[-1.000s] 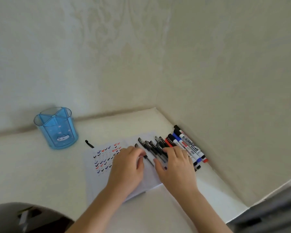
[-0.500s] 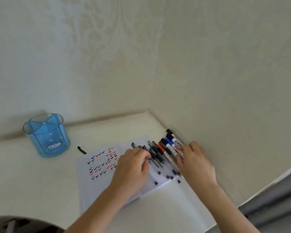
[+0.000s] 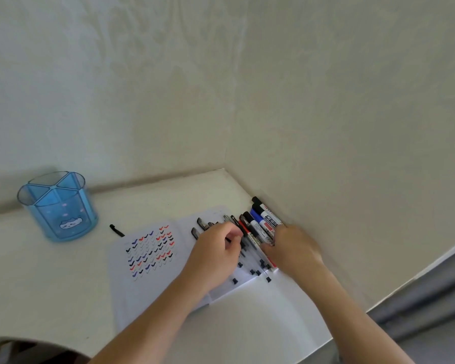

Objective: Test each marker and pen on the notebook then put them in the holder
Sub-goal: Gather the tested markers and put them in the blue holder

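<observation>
1. Right now the pens (image 3: 200, 225) lie side by side on the right page of the open notebook (image 3: 132, 292), their clip ends pointing away from me.
2. My left hand (image 3: 216, 254) covers their near ends, fingers curled, with thumb and forefinger pinching one of the pens.
3. The markers (image 3: 263, 222), with black, blue and red caps, lie in a row just right of the pens, at the page's far edge and close to the wall (image 3: 326, 127).
4. My right hand (image 3: 293, 249) lies on the near ends of the markers, fingers bent over them; I cannot tell whether it grips them or only presses.
5. Several small black pieces (image 3: 252, 271) are scattered on the page between my two hands.
6. The left page carries rows of tick marks in black, blue and red.
7. A short black stick (image 3: 116, 230) lies on the table (image 3: 50, 285) just beyond the notebook's far left corner.
8. The holder (image 3: 58, 206), blue and see-through, with dividers inside and a cat face on its front, stands upright well to the left, near the back wall.
</observation>
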